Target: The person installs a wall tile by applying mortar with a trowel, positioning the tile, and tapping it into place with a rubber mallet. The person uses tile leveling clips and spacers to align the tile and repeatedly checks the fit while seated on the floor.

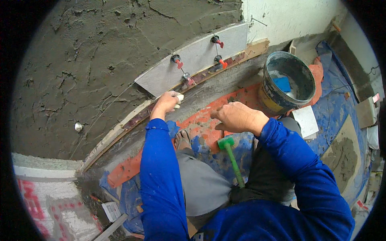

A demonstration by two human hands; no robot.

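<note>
My left hand (164, 103) is closed on small cream-coloured pieces (179, 98), perhaps wedges, beside the wooden strip (140, 113) under the tiles. My right hand (235, 116) hovers over the orange sheet with its fingers curled; anything inside it is hidden. Just above my left hand, a light grey tile (159, 76) sits on the wall, its lower left corner overhanging a dark gap. Another grey tile (232, 38) adjoins it on the right. Red-handled tile levelling clips (177, 61) stick out along their joint and edges. A green mallet (231, 158) lies between my legs.
Wet grey mortar (80, 80) covers the wall at left, with a thin string stretched across it. A black bucket (268, 98) with a blue sponge (282, 84) stands at right. Blue sheeting (333, 104) and an orange sheet (128, 166) cover the floor. A mortar-smeared board (341, 154) lies far right.
</note>
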